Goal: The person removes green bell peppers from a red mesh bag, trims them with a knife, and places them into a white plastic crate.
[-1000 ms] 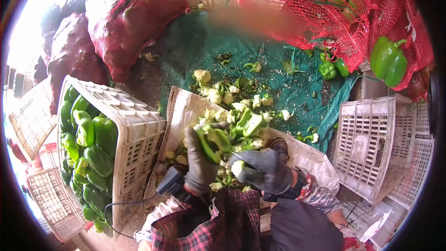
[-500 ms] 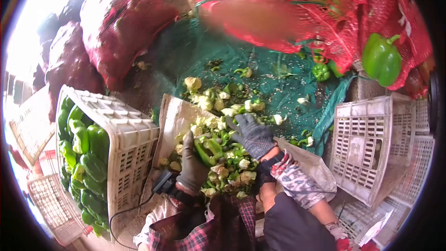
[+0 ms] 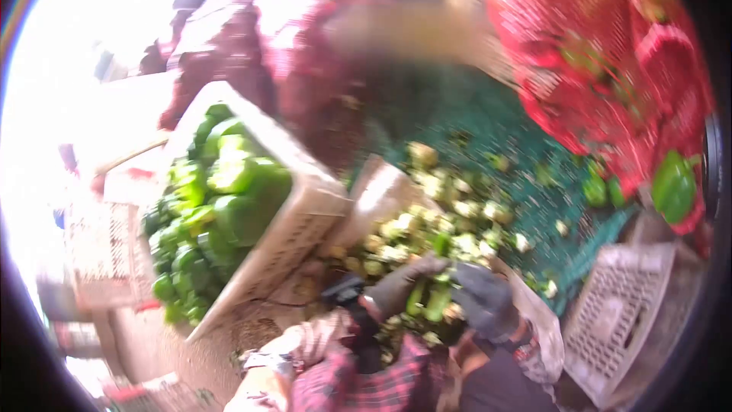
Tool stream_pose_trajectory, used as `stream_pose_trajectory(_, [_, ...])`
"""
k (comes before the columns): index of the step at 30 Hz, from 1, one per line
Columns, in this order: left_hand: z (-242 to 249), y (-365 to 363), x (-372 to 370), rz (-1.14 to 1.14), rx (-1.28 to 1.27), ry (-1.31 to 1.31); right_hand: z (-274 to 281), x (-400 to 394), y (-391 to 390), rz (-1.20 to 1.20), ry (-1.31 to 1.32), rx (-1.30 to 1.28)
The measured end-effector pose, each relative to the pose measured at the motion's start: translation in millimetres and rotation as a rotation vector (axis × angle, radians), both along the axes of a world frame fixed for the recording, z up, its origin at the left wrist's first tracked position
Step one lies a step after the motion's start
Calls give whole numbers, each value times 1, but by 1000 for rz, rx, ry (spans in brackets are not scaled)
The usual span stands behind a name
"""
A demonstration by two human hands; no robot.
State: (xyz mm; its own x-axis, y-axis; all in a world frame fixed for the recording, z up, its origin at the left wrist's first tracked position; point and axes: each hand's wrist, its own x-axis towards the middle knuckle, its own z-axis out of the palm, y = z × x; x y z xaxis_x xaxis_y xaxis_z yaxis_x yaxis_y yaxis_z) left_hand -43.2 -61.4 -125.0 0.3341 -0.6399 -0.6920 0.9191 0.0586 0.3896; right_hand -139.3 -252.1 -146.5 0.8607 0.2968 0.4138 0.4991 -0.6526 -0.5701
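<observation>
My left hand, in a grey glove, is closed around a green bell pepper low in the middle of the head view. At the pepper's right side, my gloved right hand has its fingers bent in against it; blur hides their exact grip. Pale pepper cores with bits of green lie heaped just beyond and below both hands. Under the heap shows a whitish sack. Left of my hands, a tilted white crate holds many green peppers.
Red mesh sacks with peppers stand at the upper right, a loose green pepper beside them. Full purplish sacks rise at the back. A white crate sits at the right. Green sheeting covers the floor ahead, littered with scraps.
The view has swung left, so the scene sits further right and is blurred. My right hand, spread over the cores before, has come back to the pepper in my left hand.
</observation>
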Motion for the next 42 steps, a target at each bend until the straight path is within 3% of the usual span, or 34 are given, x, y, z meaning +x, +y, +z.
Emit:
stream_pose_trajectory(1, [8,10,7,-5,-151,42,4,-5,10,-243,96,400])
stream_pose_trajectory(2, [18,12,10,76,-193,-51,6,-11,12,-371,177,578])
stream_pose_trajectory(3, [28,13,12,159,-236,-143,5,-12,12,-482,233,684])
stream_pose_trajectory(6, [121,59,28,336,-280,-372,0,-11,4,-656,387,765])
stream_pose_trajectory(7, [150,78,28,393,-31,-624,-2,-10,3,-667,415,768])
stream_pose_trajectory(9, [186,136,21,607,306,-851,-7,-11,1,-673,466,770])
stream_pose_trajectory(11, [202,213,20,921,453,-824,-13,-12,4,-684,502,774])
stream_pose_trajectory(12, [218,242,26,985,477,-999,-16,-13,5,-691,520,778])
stream_pose_trajectory(14, [232,302,34,1002,930,-1401,-20,-20,0,-734,561,787])
stream_pose_trajectory(16, [223,368,34,947,1498,-1507,-25,-25,-2,-777,583,781])
stream_pose_trajectory(17, [223,383,27,679,2010,-1232,-29,-27,-1,-796,598,777])
stream_pose_trajectory(20, [145,448,52,479,1697,-1082,-42,-34,-3,-849,624,789])
stream_pose_trajectory(22, [42,507,76,345,2306,-1092,-52,-36,3,-875,632,815])
stream_pose_trajectory(23, [29,511,79,261,2346,-1027,-58,-42,-1,-902,636,830])
stream_pose_trajectory(27, [48,488,87,70,2039,-1232,-84,-52,11,-1048,611,959])
stream_pose_trajectory(30, [55,443,125,-47,1914,-1437,-157,-59,-5,-1170,484,1107])
stream_pose_trajectory(32, [66,399,133,-51,1888,-1519,-216,-63,-33,-1185,224,1148])
stream_pose_trajectory(33, [77,379,129,-52,1871,-1560,-218,-65,-50,-1209,128,1074])
stream_pose_trajectory(35, [91,328,128,-54,1796,-1640,-131,-42,-87,-1378,75,633])
stream_pose_trajectory(36, [97,303,126,-48,1739,-1678,-85,-33,-115,-1432,187,325])
stream_pose_trajectory(38, [108,259,120,-30,1630,-1739,-80,-27,-181,-1470,372,80])
stream_pose_trajectory(40, [120,217,114,-23,1501,-1785,-65,-6,-231,-1512,387,-31])
stream_pose_trajectory(42, [128,173,107,-38,1359,-1800,-101,-1,-292,-1536,422,-226])
